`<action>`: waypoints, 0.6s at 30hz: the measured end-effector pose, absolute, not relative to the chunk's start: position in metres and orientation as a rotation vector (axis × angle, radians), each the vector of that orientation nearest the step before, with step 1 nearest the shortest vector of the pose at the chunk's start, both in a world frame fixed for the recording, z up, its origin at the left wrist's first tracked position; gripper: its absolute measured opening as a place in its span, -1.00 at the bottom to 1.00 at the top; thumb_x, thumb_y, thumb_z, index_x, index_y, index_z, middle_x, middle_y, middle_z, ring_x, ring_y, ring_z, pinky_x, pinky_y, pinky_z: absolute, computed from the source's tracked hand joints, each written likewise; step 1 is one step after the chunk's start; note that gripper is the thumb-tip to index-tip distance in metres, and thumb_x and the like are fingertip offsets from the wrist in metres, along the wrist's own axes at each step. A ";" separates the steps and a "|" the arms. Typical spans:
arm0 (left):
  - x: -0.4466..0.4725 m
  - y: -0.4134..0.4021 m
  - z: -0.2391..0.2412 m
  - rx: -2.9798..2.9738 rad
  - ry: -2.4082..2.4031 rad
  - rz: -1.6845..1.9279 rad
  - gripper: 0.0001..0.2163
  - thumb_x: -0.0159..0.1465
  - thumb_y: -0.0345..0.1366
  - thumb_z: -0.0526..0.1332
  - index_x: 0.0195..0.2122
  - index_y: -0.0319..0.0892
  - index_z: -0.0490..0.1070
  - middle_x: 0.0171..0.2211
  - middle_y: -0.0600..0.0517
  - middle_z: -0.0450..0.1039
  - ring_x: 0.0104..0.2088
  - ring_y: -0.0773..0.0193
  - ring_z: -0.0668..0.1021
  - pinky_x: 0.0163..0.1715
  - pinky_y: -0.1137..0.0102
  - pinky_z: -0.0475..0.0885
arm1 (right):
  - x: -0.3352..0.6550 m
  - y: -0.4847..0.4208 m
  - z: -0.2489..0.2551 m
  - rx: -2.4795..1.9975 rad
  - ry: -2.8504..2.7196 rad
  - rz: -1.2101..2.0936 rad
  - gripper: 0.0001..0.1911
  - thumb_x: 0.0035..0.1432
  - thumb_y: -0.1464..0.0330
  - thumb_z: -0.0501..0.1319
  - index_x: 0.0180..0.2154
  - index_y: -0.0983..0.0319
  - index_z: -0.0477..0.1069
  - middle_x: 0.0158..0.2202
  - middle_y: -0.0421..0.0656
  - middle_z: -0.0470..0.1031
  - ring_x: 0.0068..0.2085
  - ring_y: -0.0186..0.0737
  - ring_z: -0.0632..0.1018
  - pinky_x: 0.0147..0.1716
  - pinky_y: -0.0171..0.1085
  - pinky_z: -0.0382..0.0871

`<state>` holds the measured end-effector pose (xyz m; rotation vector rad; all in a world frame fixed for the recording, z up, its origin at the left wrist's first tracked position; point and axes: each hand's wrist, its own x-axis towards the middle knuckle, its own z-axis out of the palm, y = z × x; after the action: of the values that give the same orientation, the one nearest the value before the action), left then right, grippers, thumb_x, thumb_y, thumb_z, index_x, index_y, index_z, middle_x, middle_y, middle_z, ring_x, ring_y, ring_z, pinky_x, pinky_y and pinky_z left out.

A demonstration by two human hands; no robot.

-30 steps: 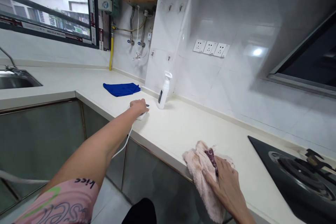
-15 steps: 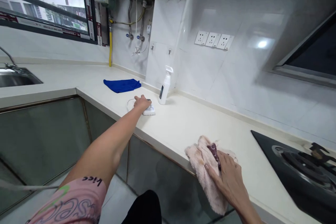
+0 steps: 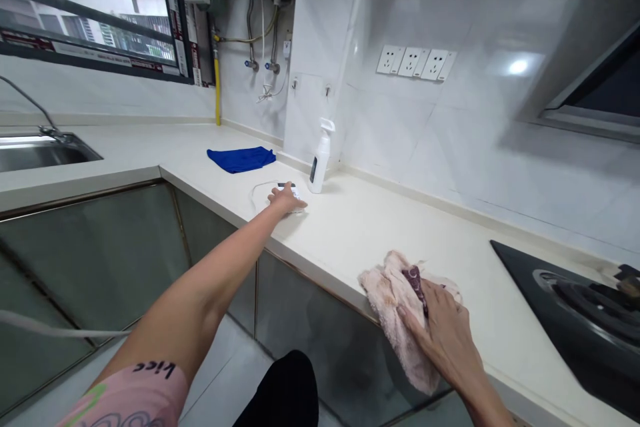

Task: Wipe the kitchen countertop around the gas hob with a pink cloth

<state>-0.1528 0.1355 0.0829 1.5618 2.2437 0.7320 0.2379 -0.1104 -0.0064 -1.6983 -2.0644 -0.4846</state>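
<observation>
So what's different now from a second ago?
The left hand moved the white device right, nearer the spray bottle, and its cord now loops on the countertop. I can't tell if the hand let go. The right hand stayed on the pink cloth; the spray bottle and blue cloth didn't move.

A hand could pass over the counter (image 3: 360,220) between the left hand (image 3: 287,200) and the pink cloth (image 3: 393,287); beyond, the spray bottle (image 3: 320,163) obstructs the way toward the wall (image 3: 385,127).
</observation>
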 end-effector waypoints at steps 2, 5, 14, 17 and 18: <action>-0.156 0.136 0.086 1.589 2.239 0.723 -0.20 0.26 -0.07 0.43 0.46 0.00 0.14 0.42 -0.23 0.16 0.32 -0.26 0.36 0.19 -0.11 0.45 | 0.238 -0.110 -0.007 -1.701 -2.055 -0.484 -0.42 0.46 -0.04 0.00 0.28 0.18 0.23 0.24 0.07 0.46 0.25 0.16 0.43 0.14 0.10 0.28; -0.156 0.137 0.088 1.618 2.254 0.772 -0.45 0.40 -0.11 0.34 0.36 -0.09 0.30 0.37 -0.17 0.27 0.26 -0.11 0.45 0.18 -0.09 0.48 | 0.237 -0.110 -0.008 -1.691 -2.049 -0.474 -0.42 0.45 -0.04 0.01 0.28 0.17 0.24 0.23 0.07 0.46 0.24 0.16 0.43 0.14 0.10 0.28; -0.108 0.131 0.083 1.547 2.305 1.046 -0.21 0.35 -0.18 0.35 0.51 -0.11 -0.02 0.56 -0.36 -0.31 0.44 -0.30 0.23 0.33 -0.05 0.32 | 0.233 -0.108 0.004 -1.774 -2.028 -0.264 -0.46 0.49 0.03 -0.03 0.32 0.15 0.25 0.26 0.04 0.43 0.28 0.10 0.40 0.23 0.12 0.23; -0.083 0.104 0.077 1.646 2.215 1.090 -0.19 0.34 -0.07 0.32 0.51 -0.07 -0.04 0.58 -0.31 -0.41 0.52 -0.37 -0.03 0.41 -0.13 0.11 | 0.224 -0.103 0.009 -1.832 -2.006 -0.223 -0.46 0.48 0.08 -0.02 0.33 0.17 0.27 0.28 0.07 0.43 0.28 0.12 0.40 0.24 0.16 0.21; -0.075 0.091 0.075 1.701 2.163 1.097 -0.23 0.34 -0.03 0.30 0.49 -0.04 0.01 0.58 -0.27 -0.36 0.53 -0.35 -0.06 0.42 -0.14 0.08 | 0.216 -0.101 0.012 -1.850 -1.996 -0.214 -0.45 0.46 0.09 0.00 0.33 0.19 0.28 0.27 0.10 0.43 0.27 0.15 0.40 0.24 0.19 0.21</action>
<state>-0.0754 0.0913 0.0746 1.7009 2.1630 1.0971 0.2165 -0.1006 0.0122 -1.8499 -1.9963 -0.2138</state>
